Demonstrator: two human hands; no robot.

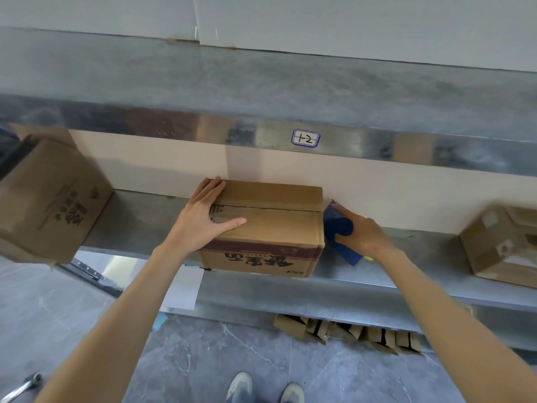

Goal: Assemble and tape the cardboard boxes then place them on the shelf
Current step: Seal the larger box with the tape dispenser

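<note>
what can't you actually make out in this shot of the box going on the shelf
- Head view: the blue tool in the right hand is mostly covered by its fingers; its type is unclear.
- The left box and right box are blurred; the right one is cut off by the frame edge.
- The left hand hides part of the middle box's top seam, so taping is unclear.

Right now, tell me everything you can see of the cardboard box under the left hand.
The brown corrugated cardboard box sits upright on the grey metal shelf, its front edge near the shelf lip. Its top flaps are closed, meeting at a centre seam covered by clear tape. The front face has a dark red band and large black characters printed upside down. The left hand lies flat on the top's left end. The right hand, holding a blue tape dispenser, is against its right side.
</note>
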